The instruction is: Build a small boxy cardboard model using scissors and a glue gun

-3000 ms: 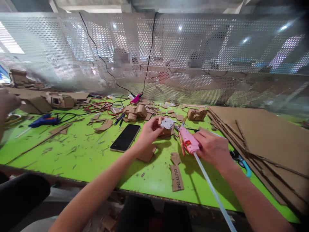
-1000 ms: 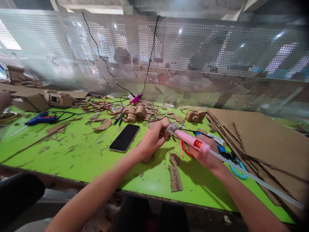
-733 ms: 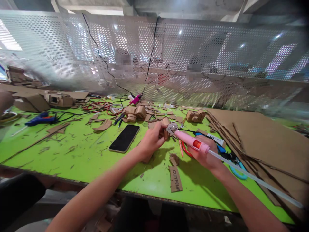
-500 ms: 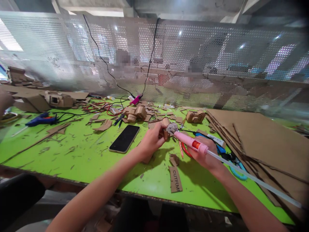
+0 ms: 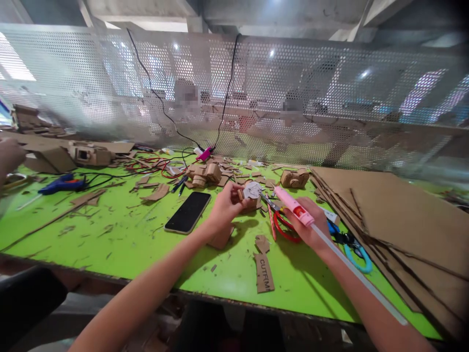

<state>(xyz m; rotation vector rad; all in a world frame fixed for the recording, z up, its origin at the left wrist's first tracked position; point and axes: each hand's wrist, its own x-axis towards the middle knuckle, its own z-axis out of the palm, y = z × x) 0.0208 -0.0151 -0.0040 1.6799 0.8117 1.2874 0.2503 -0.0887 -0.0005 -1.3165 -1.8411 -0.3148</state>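
My left hand (image 5: 227, 204) is closed on a small cardboard piece, whose pale round face (image 5: 252, 189) is turned up toward me. My right hand (image 5: 314, 229) grips a pink hot glue gun (image 5: 291, 201) with its nozzle pointing up and left, a little apart from the piece. A long translucent glue stick (image 5: 361, 276) trails from the gun's back end over my right forearm. Below the gun lie red-handled scissors (image 5: 281, 233) and a pinkish pencil (image 5: 271, 222). A cardboard part (image 5: 221, 238) sits under my left wrist, partly hidden.
A black phone (image 5: 188, 212) lies left of my hand. Cardboard camera models (image 5: 203, 174) stand behind, among scraps. Cardboard sheets (image 5: 410, 210) cover the right side. At left are a blue glue gun (image 5: 63, 184) and another person's hand (image 5: 10, 154). A perforated screen (image 5: 256, 98) closes the back.
The glue gun has drawn back to the right from the cardboard piece, tilting more upward. In my left hand the piece has turned, so its pale face shows more fully. The scissors are more exposed.
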